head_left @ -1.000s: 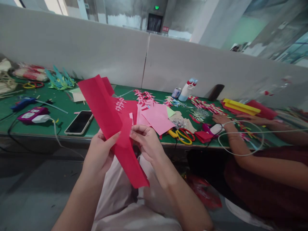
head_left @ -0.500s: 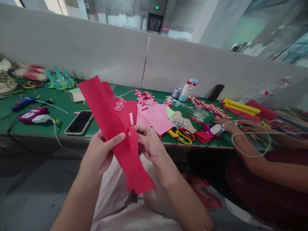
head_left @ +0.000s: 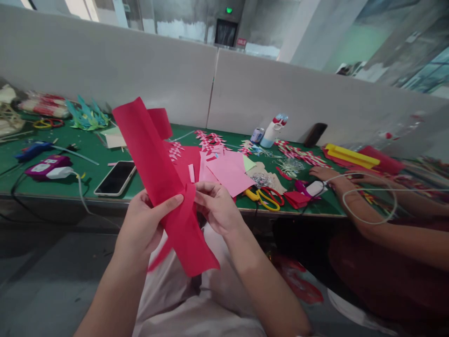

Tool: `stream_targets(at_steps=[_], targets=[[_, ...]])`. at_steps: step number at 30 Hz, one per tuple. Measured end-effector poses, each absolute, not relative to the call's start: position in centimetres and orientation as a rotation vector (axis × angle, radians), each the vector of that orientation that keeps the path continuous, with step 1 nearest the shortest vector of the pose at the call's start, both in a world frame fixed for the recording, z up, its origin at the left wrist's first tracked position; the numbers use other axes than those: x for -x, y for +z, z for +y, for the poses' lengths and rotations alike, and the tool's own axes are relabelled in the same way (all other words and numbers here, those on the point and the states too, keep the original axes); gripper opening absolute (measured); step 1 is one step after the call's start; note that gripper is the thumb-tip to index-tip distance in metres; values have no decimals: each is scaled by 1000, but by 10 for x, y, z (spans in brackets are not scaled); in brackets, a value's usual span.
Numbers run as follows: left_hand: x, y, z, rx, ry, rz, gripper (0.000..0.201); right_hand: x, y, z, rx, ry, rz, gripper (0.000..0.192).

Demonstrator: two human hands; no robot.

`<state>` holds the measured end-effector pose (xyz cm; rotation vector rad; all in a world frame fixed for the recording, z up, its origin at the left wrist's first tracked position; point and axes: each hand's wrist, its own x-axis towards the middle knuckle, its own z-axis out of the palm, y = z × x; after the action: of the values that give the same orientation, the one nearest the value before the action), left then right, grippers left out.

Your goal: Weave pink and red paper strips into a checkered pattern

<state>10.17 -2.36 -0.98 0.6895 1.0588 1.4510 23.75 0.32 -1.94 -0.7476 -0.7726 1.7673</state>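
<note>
The green tabletop ran the whole width, backed by grey divider panels, and was pretty cluttered. The long red paper strip was held up in front of it, over the person's lap, tilted from upper left down to lower right. Left hand pinched it around the middle, thumb on top; right hand had its fingers closed on the strip's right edge, just beside the left. Pink paper sheets lay behind on the tabletop, a black phone to the left, yellow-handled scissors to the right. A co-worker's hand rested further right. Couldn't read any labels, everything too small.
</note>
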Motion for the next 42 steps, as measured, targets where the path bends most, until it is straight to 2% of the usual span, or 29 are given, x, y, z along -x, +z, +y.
stream_targets(at_steps=[23, 36, 42], targets=[[-107, -6, -25, -610, 1484, 1047, 34, -231, -16, -3, 719, 1657, -773, 27], [-103, -5, -24, -630, 1459, 1076, 34, -244, -12, 6, 809, 1759, -874, 37], [-106, -4, -25, -611, 1498, 1097, 31, -242, -14, 5, 746, 1737, -851, 32]])
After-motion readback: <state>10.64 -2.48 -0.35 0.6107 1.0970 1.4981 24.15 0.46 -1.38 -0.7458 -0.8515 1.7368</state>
